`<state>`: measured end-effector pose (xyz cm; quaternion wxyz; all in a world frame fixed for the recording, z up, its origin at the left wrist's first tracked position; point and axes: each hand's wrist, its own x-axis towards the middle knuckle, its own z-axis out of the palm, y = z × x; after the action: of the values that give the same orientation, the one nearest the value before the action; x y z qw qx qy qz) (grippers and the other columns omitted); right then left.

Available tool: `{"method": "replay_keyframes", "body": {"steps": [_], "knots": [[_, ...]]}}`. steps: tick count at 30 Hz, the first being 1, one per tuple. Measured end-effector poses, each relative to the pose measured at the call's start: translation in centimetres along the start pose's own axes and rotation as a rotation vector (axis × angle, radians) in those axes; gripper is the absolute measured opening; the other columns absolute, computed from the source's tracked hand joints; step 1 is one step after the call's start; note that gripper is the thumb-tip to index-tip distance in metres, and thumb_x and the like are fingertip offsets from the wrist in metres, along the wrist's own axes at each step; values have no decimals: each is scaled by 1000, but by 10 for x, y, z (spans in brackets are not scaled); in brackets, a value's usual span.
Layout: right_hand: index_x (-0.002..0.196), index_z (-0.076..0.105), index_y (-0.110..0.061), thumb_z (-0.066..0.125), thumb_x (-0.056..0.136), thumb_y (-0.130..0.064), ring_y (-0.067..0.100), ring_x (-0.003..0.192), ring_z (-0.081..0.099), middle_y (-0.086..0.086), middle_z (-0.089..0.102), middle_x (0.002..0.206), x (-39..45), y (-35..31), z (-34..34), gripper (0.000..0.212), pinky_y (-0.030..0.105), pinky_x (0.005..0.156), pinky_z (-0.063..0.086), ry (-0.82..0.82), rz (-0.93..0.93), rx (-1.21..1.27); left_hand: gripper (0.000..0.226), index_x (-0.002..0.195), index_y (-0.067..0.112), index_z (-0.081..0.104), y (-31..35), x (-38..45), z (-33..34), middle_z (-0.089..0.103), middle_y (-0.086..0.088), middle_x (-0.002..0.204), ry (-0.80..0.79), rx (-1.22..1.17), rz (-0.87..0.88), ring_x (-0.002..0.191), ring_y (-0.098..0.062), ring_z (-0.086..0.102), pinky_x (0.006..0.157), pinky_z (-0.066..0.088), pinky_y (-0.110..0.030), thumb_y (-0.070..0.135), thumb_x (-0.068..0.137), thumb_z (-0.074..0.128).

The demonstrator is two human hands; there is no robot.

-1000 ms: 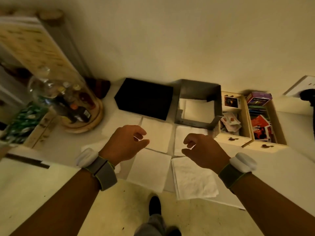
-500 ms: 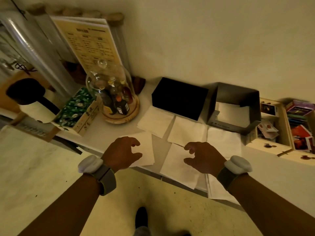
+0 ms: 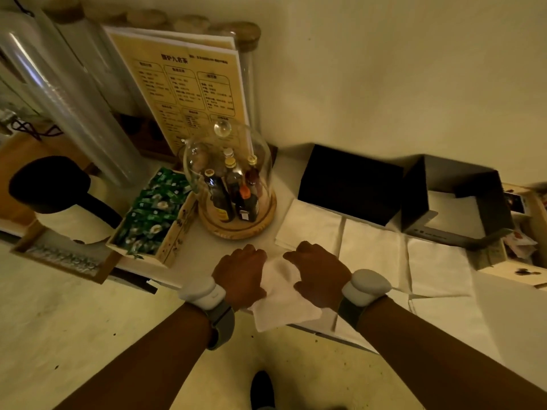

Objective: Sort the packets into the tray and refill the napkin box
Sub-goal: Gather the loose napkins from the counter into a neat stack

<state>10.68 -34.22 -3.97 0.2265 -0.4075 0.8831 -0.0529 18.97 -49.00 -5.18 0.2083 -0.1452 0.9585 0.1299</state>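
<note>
A white napkin (image 3: pixel 281 294) lies at the counter's front edge and overhangs it. My left hand (image 3: pixel 239 273) rests on its left side and my right hand (image 3: pixel 318 273) on its right side, fingers curled down onto the paper. More napkins (image 3: pixel 370 247) lie spread in a row to the right. The grey napkin box (image 3: pixel 420 199) stands open at the back right with a white napkin inside. At the far right, a wooden tray (image 3: pixel 532 270) holds colourful packets.
A black box (image 3: pixel 349 184) sits against the wall. To the left stand a glass dome over small bottles (image 3: pixel 231 184), a wooden box of green packets (image 3: pixel 151 220) and a menu card (image 3: pixel 189 84). My shoe (image 3: pixel 262 389) shows on the floor.
The view has swung left. Both hands moved left from above the middle napkins and came down together on the leftmost napkin at the counter's edge.
</note>
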Motion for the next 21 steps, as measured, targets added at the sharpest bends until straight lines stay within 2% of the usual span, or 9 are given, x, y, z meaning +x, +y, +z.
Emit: {"method": "replay_keyframes", "body": {"steps": [5, 9, 12, 14, 16, 18, 21], "knots": [[130, 50, -20, 66, 83, -19, 27, 114, 46, 6, 48, 128, 16, -13, 7, 49, 38, 95, 48, 50, -7, -48, 51, 119, 19, 52, -1, 14, -5, 49, -5, 121, -84, 4, 57, 109, -25, 53, 89, 44, -36, 33, 74, 74], [110, 57, -18, 62, 85, -15, 23, 100, 53, 5, 60, 111, 14, -12, 6, 26, 31, 87, 49, 86, 47, 56, 33, 105, 24, 54, -2, 15, 0, 57, -2, 111, -41, -119, 98, 97, -20, 57, 84, 49, -32, 21, 77, 70], [101, 56, -22, 64, 83, -13, 20, 89, 60, 2, 65, 103, 7, 1, 0, 21, 25, 80, 49, 64, 130, 334, 27, 97, 30, 50, -8, 15, -4, 61, 2, 104, -7, -378, 86, 93, -17, 59, 80, 50, -30, 17, 80, 67], [105, 58, -24, 70, 81, -14, 15, 86, 60, -2, 64, 101, 2, 14, -6, 29, 20, 77, 48, 86, 177, 497, 30, 103, 28, 52, -7, 16, -14, 60, 2, 106, -9, -587, 117, 98, -17, 58, 79, 48, -27, 14, 82, 68], [111, 57, -29, 74, 78, -13, 15, 85, 60, -3, 62, 100, -4, 25, -12, 40, 18, 72, 48, 105, 300, 751, 35, 111, 23, 53, -1, 17, -27, 57, 1, 111, -5, -817, 132, 103, -19, 56, 75, 48, -21, 9, 82, 68], [116, 54, -27, 74, 77, -7, 21, 90, 61, 2, 61, 105, -7, 34, -17, 48, 25, 73, 53, 130, 410, 1066, 39, 115, 24, 50, 7, 21, -39, 53, 0, 116, 6, -984, 131, 107, -20, 53, 71, 48, -19, 7, 84, 66], [122, 52, -16, 69, 79, 0, 32, 105, 60, 11, 59, 118, -8, 42, -18, 50, 42, 85, 56, 198, 483, 1392, 41, 116, 28, 46, 20, 32, -49, 52, -2, 119, 47, -1089, 155, 107, -23, 54, 71, 51, -24, 8, 85, 64]]}}
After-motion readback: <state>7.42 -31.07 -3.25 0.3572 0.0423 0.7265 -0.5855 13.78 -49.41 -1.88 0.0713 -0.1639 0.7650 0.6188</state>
